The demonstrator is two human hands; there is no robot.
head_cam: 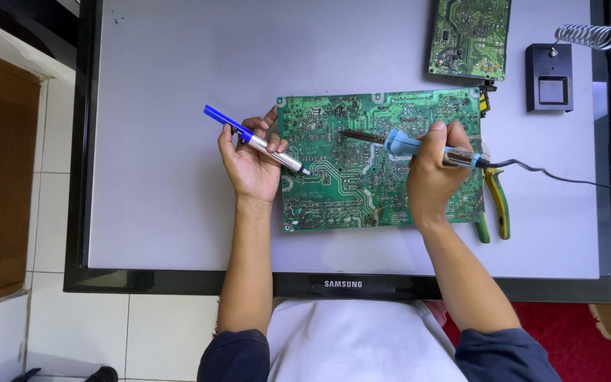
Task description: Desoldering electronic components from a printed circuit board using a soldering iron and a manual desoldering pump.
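Note:
A large green circuit board point(362, 191) lies solder side up on a pale grey panel point(178, 141). My left hand point(250, 164) rests at the board's left edge and grips a desoldering pump point(257, 141) with a blue plunger and silver barrel, its tip pointing at the board. My right hand point(434, 173) holds a soldering iron point(401, 143) with a light blue handle. The iron's dark tip touches the board near its upper middle.
A smaller green circuit board point(470, 37) lies at the top right. Beside it stands a black iron stand point(549, 76) with a coiled spring. Pliers with yellow-green handles point(496, 205) lie under the big board's right edge. The iron's black cord point(567, 177) trails right.

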